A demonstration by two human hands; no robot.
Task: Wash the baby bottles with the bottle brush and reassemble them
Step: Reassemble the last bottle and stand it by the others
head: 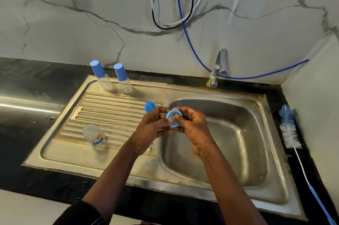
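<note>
Two hands hold a blue bottle collar ring [173,116] over the sink [229,151], centre of the frame.

The left grip [152,129] and right grip [194,127] both pinch the ring with curled fingertips, thumbs on its near edge; whether a teat sits inside it cannot be told. A blue cap [150,106] stands just behind the left grip on the drainboard [110,112]. An uncapped clear bottle [93,134] lies lower left. Two capped bottles [101,76] [123,78] stand upright, upper left. The bottle brush [290,129] lies on the bench [27,133] at the right edge.
</note>
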